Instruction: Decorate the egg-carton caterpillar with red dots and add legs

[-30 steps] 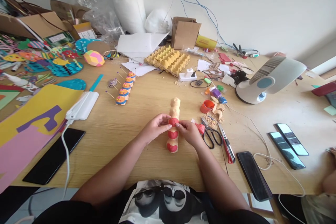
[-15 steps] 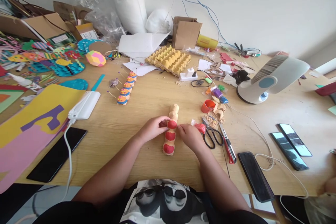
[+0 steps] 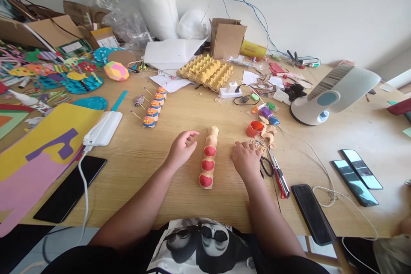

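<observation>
An egg-carton strip [image 3: 210, 137] lies lengthwise in front of me, its bumps pale orange, three of the nearer ones with red clay patches [image 3: 208, 165]. To its left, my left hand [image 3: 183, 147] hovers with fingers apart, holding nothing and not touching the strip. On the other side my right hand [image 3: 246, 158] is bent down over the tabletop, fingers curled. It covers the spot of the red clay packet and most of the scissors [image 3: 267, 166]; whatever is under its fingertips is hidden. A finished caterpillar [image 3: 154, 108] in orange and blue stands farther back left.
Right of my right hand lie a utility knife [image 3: 281, 180], an orange cup [image 3: 254, 129], shavings and small clay packets [image 3: 266, 112]. A fan [image 3: 327, 96] and several phones [image 3: 313, 214] are farther right. Yellow egg trays [image 3: 207, 72] sit behind. A power bank [image 3: 103, 129] rests at left.
Both hands have come off the strip. My left hand moved slightly left and its fingers spread; my right hand moved right onto the red clay packet and scissors.
</observation>
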Motion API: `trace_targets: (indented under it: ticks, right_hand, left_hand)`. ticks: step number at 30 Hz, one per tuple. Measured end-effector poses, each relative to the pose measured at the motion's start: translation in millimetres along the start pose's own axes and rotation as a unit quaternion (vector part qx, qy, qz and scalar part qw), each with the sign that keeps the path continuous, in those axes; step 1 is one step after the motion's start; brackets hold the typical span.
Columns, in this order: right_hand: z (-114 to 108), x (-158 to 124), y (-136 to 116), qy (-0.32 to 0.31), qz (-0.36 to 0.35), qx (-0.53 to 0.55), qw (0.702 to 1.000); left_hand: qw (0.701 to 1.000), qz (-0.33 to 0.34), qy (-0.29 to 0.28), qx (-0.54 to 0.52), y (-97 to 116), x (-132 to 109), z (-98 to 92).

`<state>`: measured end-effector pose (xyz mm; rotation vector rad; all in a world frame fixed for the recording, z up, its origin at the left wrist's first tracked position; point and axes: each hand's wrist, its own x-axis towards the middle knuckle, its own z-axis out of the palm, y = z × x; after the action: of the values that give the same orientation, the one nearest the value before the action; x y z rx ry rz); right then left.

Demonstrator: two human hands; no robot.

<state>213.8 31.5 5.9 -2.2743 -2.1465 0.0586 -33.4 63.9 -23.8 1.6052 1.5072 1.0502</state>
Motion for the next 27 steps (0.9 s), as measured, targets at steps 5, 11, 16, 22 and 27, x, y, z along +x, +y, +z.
trace_targets:
  ticks: [5,11,16,22,27]
  right_hand:
    - [2.9,6.1,6.6,-0.002,-0.007,0.049,0.999]
    - [1.0,12.7,11.2,0.11,-0.02,0.173,0.979]
    - [1.0,12.4,1.8,0.164,-0.085,0.363,0.913]
    - [19.5,2.5,-22.4,0.034,-0.074,0.561,0.824]
    - [21.6,-8.1,-30.3,0.056,-0.183,0.498,0.846]
  left_hand:
    - [0.998,-0.027,0.023,-0.048,8.6,-2.2,0.2]
    - [0.998,0.029,0.027,-0.049,6.4,-2.0,1.9]
    - [0.989,0.13,0.054,0.047,12.6,-4.1,1.8]
    - [0.976,0.2,-0.008,0.082,30.2,-21.8,8.0]
    - [0.97,0.218,-0.071,0.082,39.9,-34.1,16.3]
